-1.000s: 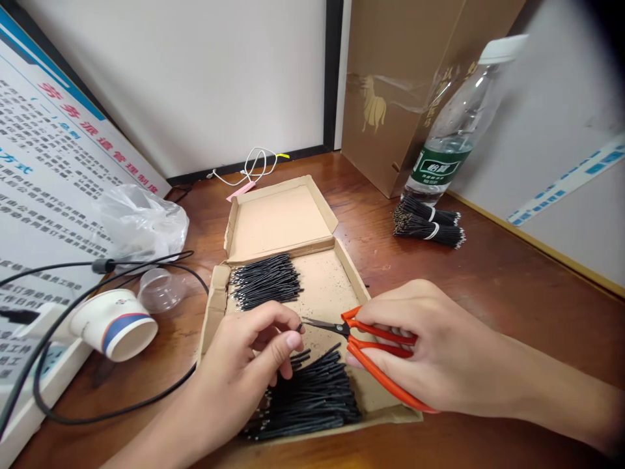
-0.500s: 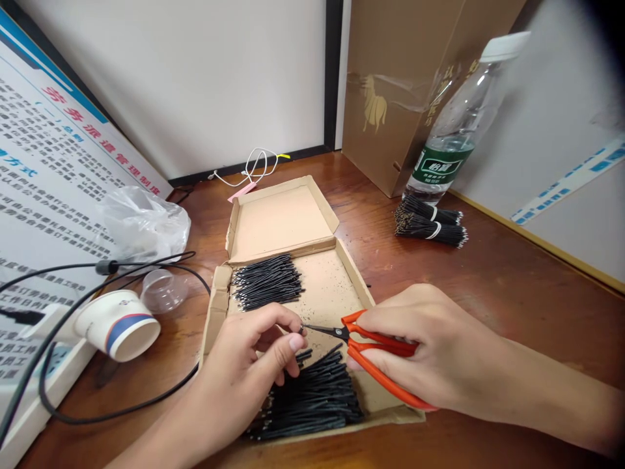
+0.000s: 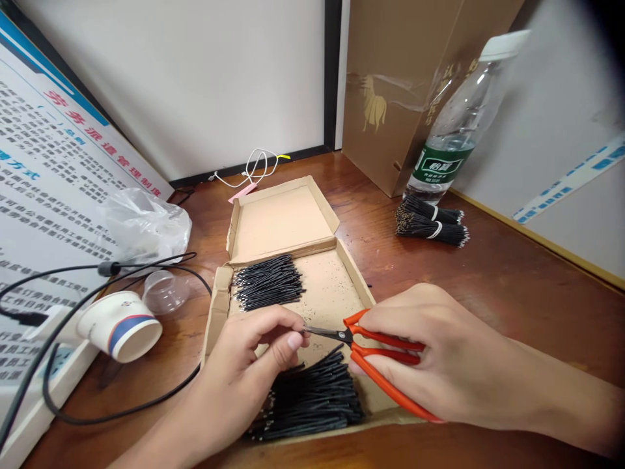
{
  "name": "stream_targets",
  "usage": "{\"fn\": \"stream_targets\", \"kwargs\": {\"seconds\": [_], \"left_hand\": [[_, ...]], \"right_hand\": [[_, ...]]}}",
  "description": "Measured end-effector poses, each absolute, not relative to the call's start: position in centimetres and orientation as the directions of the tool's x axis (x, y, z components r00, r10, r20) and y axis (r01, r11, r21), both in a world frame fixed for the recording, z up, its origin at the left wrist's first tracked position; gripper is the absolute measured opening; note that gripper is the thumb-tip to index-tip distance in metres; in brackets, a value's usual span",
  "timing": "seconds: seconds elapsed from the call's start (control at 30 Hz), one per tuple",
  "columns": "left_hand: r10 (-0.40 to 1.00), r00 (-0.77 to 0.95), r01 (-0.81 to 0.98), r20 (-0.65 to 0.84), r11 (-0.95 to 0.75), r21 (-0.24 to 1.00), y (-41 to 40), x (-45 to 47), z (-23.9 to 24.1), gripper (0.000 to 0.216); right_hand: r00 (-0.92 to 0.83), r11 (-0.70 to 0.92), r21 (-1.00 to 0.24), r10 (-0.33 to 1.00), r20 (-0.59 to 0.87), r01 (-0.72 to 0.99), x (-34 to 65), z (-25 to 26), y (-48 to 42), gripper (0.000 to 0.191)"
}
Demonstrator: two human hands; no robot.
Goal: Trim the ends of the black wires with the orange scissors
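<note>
Two hands: the left hand (image 3: 261, 365) had thumb and forefinger pinched together on what looked like the end of a short wire (image 3: 306, 334), though the fingers hid most of it; the right hand (image 3: 422, 345) was wrapped round the handles of red-handled scissors (image 3: 346, 336).
Scissor blades: they lay nearly together, tips at the left fingertips; whether they had bitten on the wire could not be told.
Wire piles: a far pile (image 3: 269, 281) sat at the back left of the cardboard box (image 3: 354, 270); a near pile (image 3: 322, 394) spread beside and below the left hand.
Snipping well: it seemed to call for a firm pinch, little wire past the fingertips, and tips angled off the skin; working above the box floor, where dark specks lay, should catch scraps.
Box edges: the low right wall passed behind the right hand; the lid (image 3: 280, 221) lay folded open at the far end.
Elbow room: the widest stretch of worktop (image 3: 512, 293) lay right of the box, up to the banded bundles (image 3: 420, 227) and bottle (image 3: 442, 156); leftward, a black cable (image 3: 146, 403) and paper cup (image 3: 120, 326) crowded the left forearm's side.
</note>
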State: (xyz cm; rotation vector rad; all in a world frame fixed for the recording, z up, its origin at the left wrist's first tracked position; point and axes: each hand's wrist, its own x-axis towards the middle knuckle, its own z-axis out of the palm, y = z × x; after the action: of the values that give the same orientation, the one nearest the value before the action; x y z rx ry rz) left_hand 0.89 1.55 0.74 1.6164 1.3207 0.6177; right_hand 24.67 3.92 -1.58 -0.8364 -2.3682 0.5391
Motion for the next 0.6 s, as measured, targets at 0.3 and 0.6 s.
{"fn": "stream_targets", "kwargs": {"seconds": [0.3, 0.6], "left_hand": [[0.942, 0.315, 0.485, -0.12, -0.05, 0.873, 1.55, 0.86, 0.76, 0.021], [0.946, 0.303, 0.471, -0.115, -0.044, 0.881, 1.51, 0.95, 0.82, 0.022]], "right_hand": [[-0.645, 0.753, -0.476, 0.646, 0.408, 0.454, 24.76, -1.96, 4.17, 0.035], [-0.647, 0.735, -0.512, 0.659, 0.384, 0.444, 24.63, -1.44, 4.1, 0.036]]}}
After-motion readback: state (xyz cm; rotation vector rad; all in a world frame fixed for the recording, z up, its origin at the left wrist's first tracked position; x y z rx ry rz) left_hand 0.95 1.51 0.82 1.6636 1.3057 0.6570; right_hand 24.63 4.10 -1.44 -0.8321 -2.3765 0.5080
